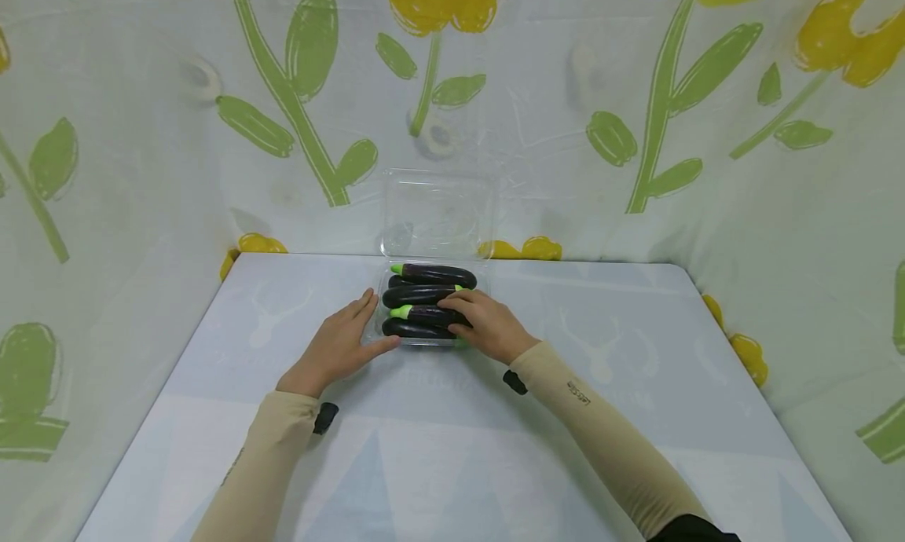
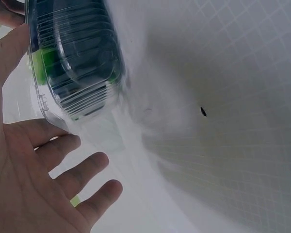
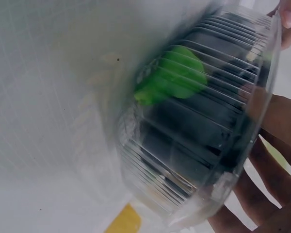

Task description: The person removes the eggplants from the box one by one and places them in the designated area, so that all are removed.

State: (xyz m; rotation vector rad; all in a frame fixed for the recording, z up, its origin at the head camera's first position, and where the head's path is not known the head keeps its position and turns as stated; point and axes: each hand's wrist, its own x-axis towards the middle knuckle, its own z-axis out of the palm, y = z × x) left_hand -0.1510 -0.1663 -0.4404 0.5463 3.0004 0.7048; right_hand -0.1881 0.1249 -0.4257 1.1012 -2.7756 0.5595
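Several dark purple eggplants (image 1: 420,294) with green caps lie side by side in a clear plastic clamshell box (image 1: 424,343). My right hand (image 1: 491,326) reaches over the box's right side, and its thumb and fingers grip the right end of an eggplant (image 1: 424,315) near the front. Seen through the ribbed wall in the right wrist view, the thumb is inside the box. My left hand (image 1: 338,346) is beside the box's left edge, fingers spread and fairly straight, thumb at the front left corner. The palm side shows in the left wrist view.
The clear lid (image 1: 438,216) stands raised behind the box, close to the back edge of the white table (image 1: 601,346). A flower-patterned curtain (image 1: 523,133) hangs behind and at both sides of the table.
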